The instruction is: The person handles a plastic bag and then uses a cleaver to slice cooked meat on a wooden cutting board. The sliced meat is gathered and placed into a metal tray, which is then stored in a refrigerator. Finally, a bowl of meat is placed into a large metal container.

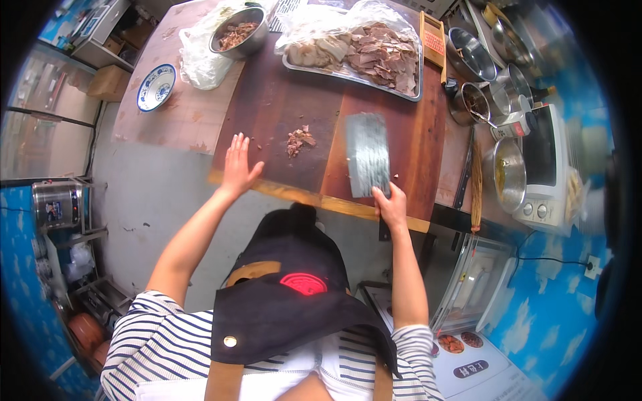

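Observation:
My right hand [391, 206] grips a broad-bladed cleaver [367, 153] by its handle, the blade over the right part of a dark wooden chopping board [286, 105]. Flat on the board's left front corner rests my left hand [238, 165], fingers apart, holding nothing. Between the two lies a small heap of chopped meat [301, 140], with a few crumbs scattered around it. Behind the cleaver, a metal tray [351, 82] carries sliced meat [383, 57] and paler pieces [316, 52], partly under clear plastic.
A blue-and-white bowl [156, 87], a plastic bag [203, 65] and a metal bowl of chopped meat [239, 35] stand at the back left. To the right are a wooden grater [432, 42], several steel bowls, a straw whisk [476, 188] and a microwave [544, 165].

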A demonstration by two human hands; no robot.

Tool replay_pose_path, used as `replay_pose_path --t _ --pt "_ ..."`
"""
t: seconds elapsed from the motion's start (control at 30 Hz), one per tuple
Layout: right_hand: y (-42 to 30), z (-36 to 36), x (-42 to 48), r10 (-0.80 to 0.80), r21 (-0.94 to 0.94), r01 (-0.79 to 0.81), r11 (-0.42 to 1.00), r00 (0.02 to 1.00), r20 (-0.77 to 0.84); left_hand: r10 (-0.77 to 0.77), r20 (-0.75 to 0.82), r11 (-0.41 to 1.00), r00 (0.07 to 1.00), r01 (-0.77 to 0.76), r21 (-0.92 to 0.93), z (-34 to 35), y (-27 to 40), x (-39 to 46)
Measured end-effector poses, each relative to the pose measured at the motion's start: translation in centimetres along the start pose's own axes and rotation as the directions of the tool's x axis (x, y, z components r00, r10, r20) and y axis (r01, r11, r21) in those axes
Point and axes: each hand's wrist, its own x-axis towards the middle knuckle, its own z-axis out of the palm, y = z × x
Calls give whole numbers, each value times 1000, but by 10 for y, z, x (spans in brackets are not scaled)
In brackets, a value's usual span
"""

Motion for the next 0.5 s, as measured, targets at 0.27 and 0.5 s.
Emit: replay_pose_path --t 0.27,0.5 --pt "56 -43 -125 412 443 -224 868 822 -393 -9 108 979 994 -14 204 31 18 37" --pt "50 -11 -123 388 309 -287 907 853 -348 357 167 924 919 -322 -205 37 66 73"
